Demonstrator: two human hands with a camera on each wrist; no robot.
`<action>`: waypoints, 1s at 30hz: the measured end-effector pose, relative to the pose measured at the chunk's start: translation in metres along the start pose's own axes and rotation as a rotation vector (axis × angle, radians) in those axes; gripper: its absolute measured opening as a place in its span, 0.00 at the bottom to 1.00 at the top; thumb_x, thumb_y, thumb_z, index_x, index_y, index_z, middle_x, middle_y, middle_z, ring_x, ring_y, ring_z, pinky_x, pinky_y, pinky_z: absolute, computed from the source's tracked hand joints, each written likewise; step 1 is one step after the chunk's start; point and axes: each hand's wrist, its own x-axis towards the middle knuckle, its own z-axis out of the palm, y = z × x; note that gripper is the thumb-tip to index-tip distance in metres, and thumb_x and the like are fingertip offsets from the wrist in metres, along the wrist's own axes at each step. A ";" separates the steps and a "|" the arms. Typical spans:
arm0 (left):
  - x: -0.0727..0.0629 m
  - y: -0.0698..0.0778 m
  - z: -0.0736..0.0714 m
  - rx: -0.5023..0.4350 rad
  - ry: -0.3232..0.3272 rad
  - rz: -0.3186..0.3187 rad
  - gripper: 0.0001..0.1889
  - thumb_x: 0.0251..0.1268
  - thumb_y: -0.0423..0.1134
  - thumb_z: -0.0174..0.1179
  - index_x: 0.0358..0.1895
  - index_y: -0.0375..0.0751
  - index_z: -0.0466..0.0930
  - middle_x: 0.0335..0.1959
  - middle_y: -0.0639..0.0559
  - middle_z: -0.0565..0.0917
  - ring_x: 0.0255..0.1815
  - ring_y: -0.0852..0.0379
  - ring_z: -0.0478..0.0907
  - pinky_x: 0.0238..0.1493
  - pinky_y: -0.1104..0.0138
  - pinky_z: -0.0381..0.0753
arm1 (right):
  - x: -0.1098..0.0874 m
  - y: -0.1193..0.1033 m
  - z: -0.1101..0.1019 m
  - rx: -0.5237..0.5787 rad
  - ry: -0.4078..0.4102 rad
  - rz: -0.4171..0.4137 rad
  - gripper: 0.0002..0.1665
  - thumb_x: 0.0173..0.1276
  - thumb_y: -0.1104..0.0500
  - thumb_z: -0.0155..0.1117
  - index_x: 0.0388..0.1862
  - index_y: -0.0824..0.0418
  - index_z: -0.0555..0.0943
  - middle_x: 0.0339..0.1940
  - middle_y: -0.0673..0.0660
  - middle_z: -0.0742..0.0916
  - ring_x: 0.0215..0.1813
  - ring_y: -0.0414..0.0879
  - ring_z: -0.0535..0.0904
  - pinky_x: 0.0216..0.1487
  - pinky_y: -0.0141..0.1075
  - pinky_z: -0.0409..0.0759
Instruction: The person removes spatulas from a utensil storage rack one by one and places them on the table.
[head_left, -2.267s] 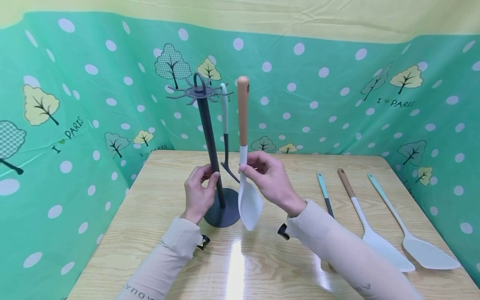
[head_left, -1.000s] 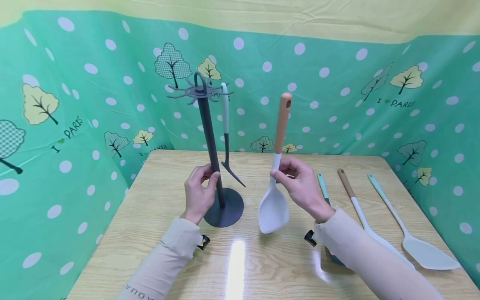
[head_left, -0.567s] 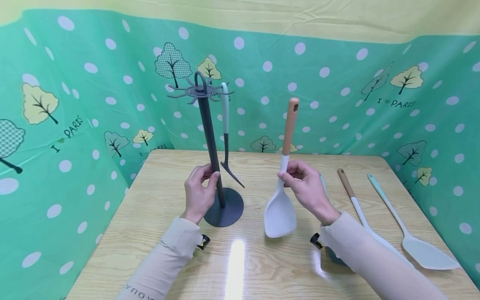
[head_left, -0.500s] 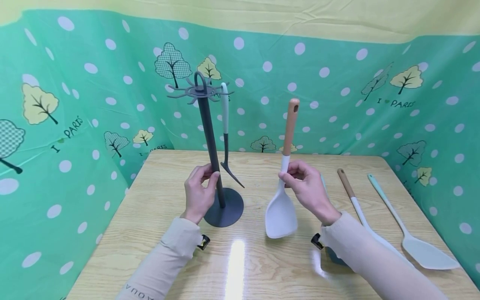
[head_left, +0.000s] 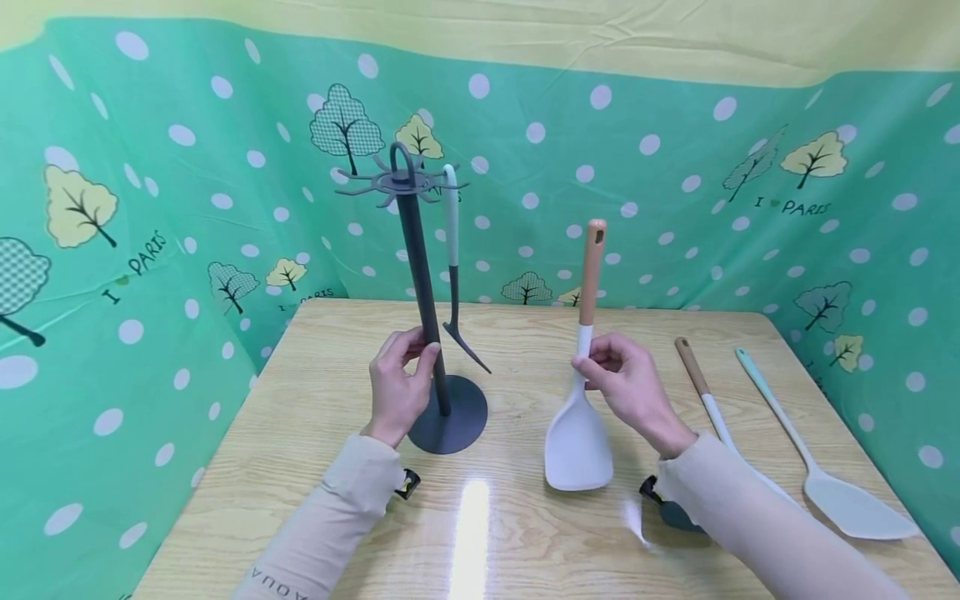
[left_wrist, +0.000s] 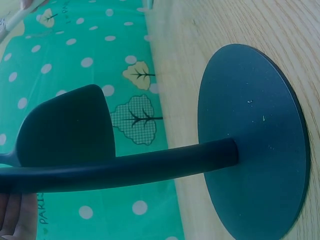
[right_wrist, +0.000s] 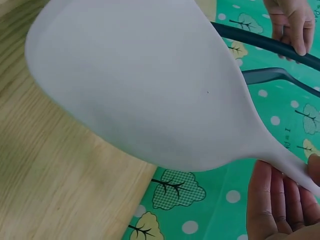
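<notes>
My left hand grips the pole of a black utensil stand, which stands upright with a ring of hooks on top. From a right-hand hook hangs a turner with a mint handle and dark blade; its blade shows broad in the left wrist view. My right hand pinches the neck of a white turner with a brown handle. It is held upright, handle up, right of the stand and apart from it. In the right wrist view this white blade fills much of the picture.
On the wooden table, at the right, lie another white turner with a brown handle and a pale turner with a mint handle. My right sleeve partly covers a dark-bladed utensil. A green dotted cloth walls the table.
My right hand has carried the white turner rightward and lower, away from the stand, and its blade has turned to face me more. The left hand keeps its place on the pole.
</notes>
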 end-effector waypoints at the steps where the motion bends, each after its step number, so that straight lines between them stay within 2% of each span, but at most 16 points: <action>1: 0.000 0.000 0.000 0.000 0.000 0.001 0.09 0.55 0.18 0.62 0.41 0.22 0.79 0.32 0.34 0.80 0.32 0.44 0.81 0.39 0.62 0.85 | 0.000 0.002 -0.001 -0.003 -0.003 0.005 0.14 0.67 0.55 0.65 0.44 0.64 0.77 0.38 0.62 0.81 0.37 0.53 0.81 0.40 0.46 0.85; 7: 0.000 -0.001 0.000 -0.002 -0.001 0.005 0.09 0.55 0.18 0.62 0.41 0.21 0.79 0.32 0.33 0.79 0.32 0.43 0.81 0.38 0.60 0.85 | -0.002 0.008 -0.005 -0.044 -0.015 0.043 0.13 0.67 0.55 0.64 0.44 0.63 0.77 0.38 0.62 0.81 0.38 0.53 0.81 0.38 0.42 0.86; 21: 0.000 0.000 0.000 0.001 -0.002 0.001 0.09 0.55 0.18 0.62 0.41 0.22 0.79 0.32 0.35 0.80 0.33 0.44 0.81 0.39 0.63 0.85 | -0.008 0.021 -0.015 -0.086 -0.053 0.127 0.14 0.67 0.59 0.64 0.43 0.68 0.75 0.35 0.63 0.81 0.37 0.54 0.80 0.35 0.39 0.86; 30: 0.000 0.000 0.001 0.012 0.010 0.017 0.09 0.54 0.17 0.62 0.40 0.21 0.79 0.31 0.34 0.79 0.31 0.43 0.80 0.37 0.61 0.85 | -0.009 0.033 -0.021 -0.150 -0.092 0.167 0.11 0.68 0.60 0.62 0.42 0.67 0.75 0.34 0.62 0.80 0.36 0.53 0.80 0.36 0.41 0.86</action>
